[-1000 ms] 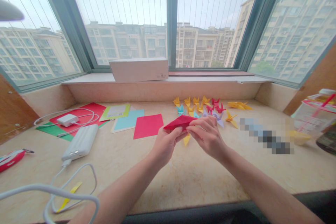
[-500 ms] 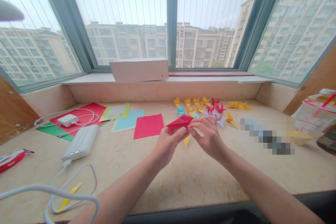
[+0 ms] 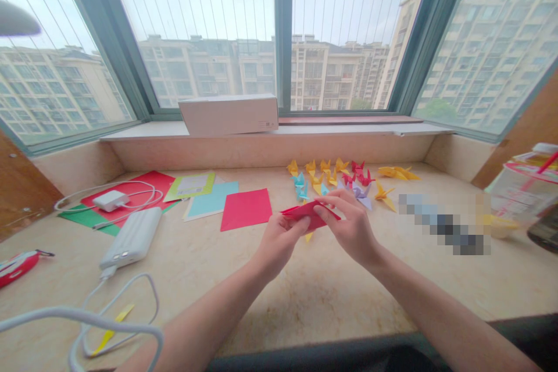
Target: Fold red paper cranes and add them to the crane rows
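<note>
A folded piece of red origami paper [image 3: 310, 213] is held above the counter between both hands. My left hand [image 3: 281, 238] pinches its left side, thumb on top. On its right side, my right hand [image 3: 349, 218] grips the paper with thumb and fingers closed. Just behind the hands stand several folded paper cranes: yellow ones [image 3: 326, 168], red ones [image 3: 360, 171], light blue ones [image 3: 300, 185] and a lilac one [image 3: 362, 195], partly covered by my right hand. Left of my hands lies a flat red square sheet [image 3: 246, 209].
Light blue paper [image 3: 213, 200], a yellow-green pack [image 3: 190, 186], red and green sheets, a charger [image 3: 110, 200] and a white power bank [image 3: 132, 235] with cables lie leftward. A white box [image 3: 229, 115] sits on the sill. Rightward are a blurred patch and a plastic cup [image 3: 523, 186].
The red paper has turned in my hands, from a pointed shape to a flatter, wider face. My right hand's grip has shifted along its right side.
</note>
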The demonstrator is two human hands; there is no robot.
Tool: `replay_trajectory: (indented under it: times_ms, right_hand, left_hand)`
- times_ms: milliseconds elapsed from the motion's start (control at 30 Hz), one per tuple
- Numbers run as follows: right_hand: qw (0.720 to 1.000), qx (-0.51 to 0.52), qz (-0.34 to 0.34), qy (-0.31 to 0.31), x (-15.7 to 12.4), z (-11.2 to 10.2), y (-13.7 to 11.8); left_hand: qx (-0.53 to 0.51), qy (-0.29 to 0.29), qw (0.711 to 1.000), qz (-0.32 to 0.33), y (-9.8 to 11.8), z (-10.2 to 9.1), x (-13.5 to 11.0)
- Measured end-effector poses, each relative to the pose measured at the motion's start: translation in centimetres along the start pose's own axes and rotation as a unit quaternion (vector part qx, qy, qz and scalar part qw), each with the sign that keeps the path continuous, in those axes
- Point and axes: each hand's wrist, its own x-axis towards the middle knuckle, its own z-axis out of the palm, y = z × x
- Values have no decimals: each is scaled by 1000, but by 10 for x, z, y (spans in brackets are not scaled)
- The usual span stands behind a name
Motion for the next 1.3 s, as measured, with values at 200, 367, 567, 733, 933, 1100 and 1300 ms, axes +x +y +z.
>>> replay_trajectory:
  times_ms: [200,367,567,733,933,1100,1300]
  right_hand:
    - [998,43,33,-14,0,1,-4]
    - [998,48,28,-27,0,2,-5]
    - [999,28,9,-35,1,0,-3]
    - [996,-24,-67,-54,0,-1,1]
    - [981,-65,-175,-57,-2,-4,2]
    - [970,-103,-209,-64,-3,-5,0]
    - [976,-85,-189,-62,-5,-3,1]
  left_hand:
    - [28,12,1000,-6,-3,-4,-2]
    - [25,55,998,-13,-3,-1,-1]
    - [-1,66,998,-12,-4,-5,3]
    - [18,80,997,-15,-6,-8,4]
    - [-10,101,995,-11,-7,-7,4]
    - [9,100,995,-3,-7,-11,5]
    - [-15,94,995,3,-2,-8,3]
